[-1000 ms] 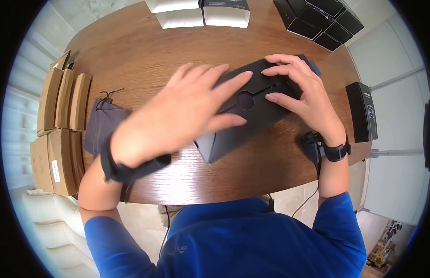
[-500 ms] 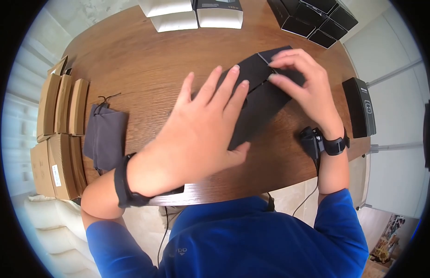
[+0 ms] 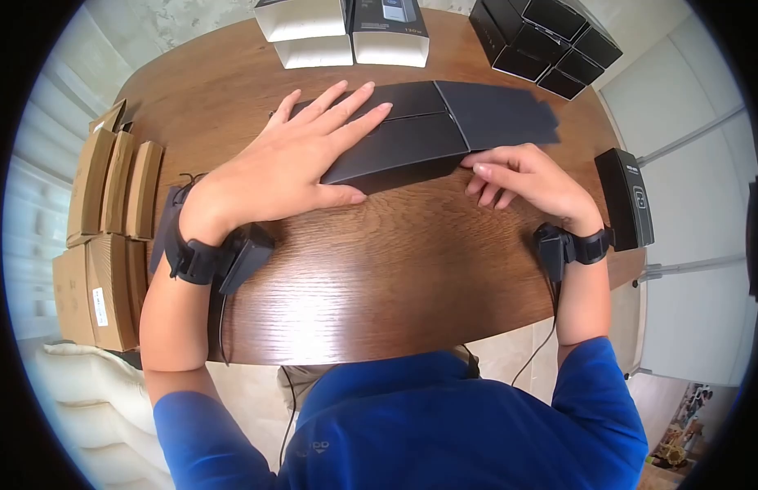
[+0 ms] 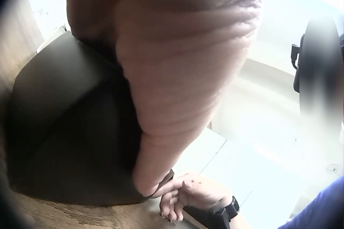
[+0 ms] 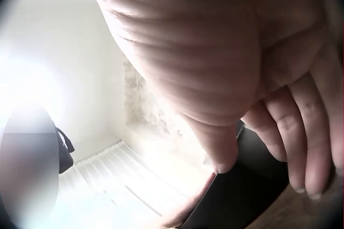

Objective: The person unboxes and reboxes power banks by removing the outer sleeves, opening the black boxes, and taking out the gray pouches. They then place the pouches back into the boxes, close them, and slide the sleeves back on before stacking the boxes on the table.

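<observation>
A long black box (image 3: 403,151) lies on the table, its dark flap (image 3: 501,114) folded out flat to the right. The left hand (image 3: 293,159) rests on the box's left part, fingers straight and spread, thumb along the near side. At the box's near right corner is the right hand (image 3: 530,175), its index fingertip touching the edge and its other fingers loosely bent below. The left wrist view shows the box (image 4: 64,143) under the left palm. In the right wrist view the box (image 5: 242,186) appears beyond the thumb, partly hidden by the fingers.
White-edged boxes (image 3: 391,49) stand at the far side, with stacked black boxes (image 3: 550,45) right of them. Another black box (image 3: 624,198) is at the right edge. Brown cartons (image 3: 93,282) line the left, near a grey pouch (image 3: 160,229) mostly behind the left wrist.
The black box has turned to lie more level and moved left and away from the body. Its flap has swung out to the right. Both hands have shifted with it, the right one lower.
</observation>
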Demonstrator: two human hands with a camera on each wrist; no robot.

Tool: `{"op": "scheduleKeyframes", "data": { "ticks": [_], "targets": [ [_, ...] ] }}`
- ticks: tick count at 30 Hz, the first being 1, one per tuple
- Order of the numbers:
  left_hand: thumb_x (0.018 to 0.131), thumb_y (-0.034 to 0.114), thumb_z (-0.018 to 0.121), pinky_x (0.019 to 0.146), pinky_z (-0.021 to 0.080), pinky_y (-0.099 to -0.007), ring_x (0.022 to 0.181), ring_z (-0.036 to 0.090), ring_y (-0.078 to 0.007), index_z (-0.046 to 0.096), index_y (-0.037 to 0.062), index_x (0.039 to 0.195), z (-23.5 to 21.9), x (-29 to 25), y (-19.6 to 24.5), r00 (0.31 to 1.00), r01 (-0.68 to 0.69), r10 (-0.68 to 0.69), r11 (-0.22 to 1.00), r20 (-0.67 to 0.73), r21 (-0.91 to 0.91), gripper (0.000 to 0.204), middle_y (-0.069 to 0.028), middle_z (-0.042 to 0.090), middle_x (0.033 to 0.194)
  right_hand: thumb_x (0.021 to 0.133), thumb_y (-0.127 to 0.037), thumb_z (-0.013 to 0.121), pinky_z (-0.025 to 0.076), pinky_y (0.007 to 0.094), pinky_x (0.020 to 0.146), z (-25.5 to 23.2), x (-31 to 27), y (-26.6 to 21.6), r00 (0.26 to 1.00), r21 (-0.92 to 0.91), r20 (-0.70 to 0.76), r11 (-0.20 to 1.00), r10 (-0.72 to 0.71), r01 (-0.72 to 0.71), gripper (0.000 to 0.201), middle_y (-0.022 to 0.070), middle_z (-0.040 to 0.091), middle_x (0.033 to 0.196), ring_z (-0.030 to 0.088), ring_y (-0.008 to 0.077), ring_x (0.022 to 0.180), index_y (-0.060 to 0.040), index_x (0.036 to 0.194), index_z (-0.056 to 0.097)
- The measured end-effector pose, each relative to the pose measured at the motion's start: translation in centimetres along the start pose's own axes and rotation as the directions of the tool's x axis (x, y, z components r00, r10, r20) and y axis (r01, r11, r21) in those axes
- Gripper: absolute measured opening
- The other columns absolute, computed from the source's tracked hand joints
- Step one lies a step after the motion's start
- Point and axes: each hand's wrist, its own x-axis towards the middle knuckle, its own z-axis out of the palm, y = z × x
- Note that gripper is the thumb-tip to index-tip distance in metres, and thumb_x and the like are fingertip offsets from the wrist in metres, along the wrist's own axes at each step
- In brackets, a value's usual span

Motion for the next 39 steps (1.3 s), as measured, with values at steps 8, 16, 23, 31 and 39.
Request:
{"op": "scheduleKeyframes", "data": {
  "ticks": [8, 16, 23, 31, 39],
  "targets": [
    [0.079, 0.032, 0.069, 0.113, 0.018, -0.0524, 0.143, 0.018, -0.0339, 0.026, 0.0114, 0.148, 0.3, 0.1, -0.1, 0.996, -0.079, 0.078, 0.997, -0.038, -0.011, 0.084, -0.0157, 0.02, 0.155, 0.084, -0.023, 0.069, 0.05, 0.032, 0.079, 1.9, 0.0, -1.5, 0.711, -0.373, -0.53, 0.88, -0.462, 0.294, 0.05, 0.0148, 0.064, 0.101, 0.064, 0.0235, 0.09, -0.0003, 0.125, 0.052],
    [0.088, 0.035, 0.06, 0.104, 0.031, -0.0469, 0.128, 0.04, -0.0346, 0.046, 0.0018, 0.133, 1.8, 1.6, 5.6, 0.961, -0.161, 0.095, 0.957, -0.261, -0.242, 0.058, -0.0189, 0.046, 0.137, 0.062, 0.001, 0.072, 0.044, 0.0389, 0.097, 3.1, -0.3, -2.7, 0.394, -0.685, -0.307, 0.488, -0.867, 0.54, 0.069, 0.0191, 0.05, 0.135, 0.055, 0.0351, 0.114, -0.0058, 0.129, 0.054],
    [0.1, 0.015, 0.042, 0.091, 0.046, -0.0294, 0.102, 0.061, -0.0175, 0.054, -0.004, 0.119, 3.3, 2.5, 4.5, 0.812, -0.371, -0.44, 0.117, -0.383, -0.921, 0.029, -0.013, 0.064, 0.109, 0.072, 0.01, 0.064, 0.043, 0.0459, 0.1, 3.4, -1.5, -3.3, 0.432, -0.751, -0.099, 0.352, -0.897, 0.559, 0.039, 0.0269, 0.049, 0.133, 0.052, 0.0412, 0.12, -0.0056, 0.108, 0.064],
    [0.102, 0.033, 0.037, 0.088, 0.046, -0.0282, 0.098, 0.06, -0.0159, 0.056, -0.0021, 0.115, 4.2, 2.4, 2.6, 0.753, -0.257, -0.596, 0.123, -0.279, -0.958, 0.042, -0.0123, 0.064, 0.108, 0.075, 0.0, 0.069, 0.043, 0.0383, 0.095, 5.1, -1.3, -4.1, 0.595, -0.581, -0.037, 0.502, -0.803, 0.641, 0.034, 0.0131, 0.052, 0.133, 0.053, 0.028, 0.114, -0.0159, 0.105, 0.071],
    [0.101, 0.044, 0.037, 0.081, 0.049, -0.0265, 0.09, 0.061, -0.0143, 0.058, -0.0012, 0.112, 5.4, 2.8, 2.3, 0.836, -0.112, -0.547, -0.107, -0.036, -0.988, 0.051, -0.0121, 0.065, 0.102, 0.069, -0.002, 0.06, 0.04, 0.0402, 0.097, 5.4, -1.3, -4.1, 0.684, -0.666, 0.106, 0.459, -0.722, 0.588, 0.039, 0.0113, 0.055, 0.131, 0.053, 0.0298, 0.112, -0.0189, 0.101, 0.074]
  ]
}}
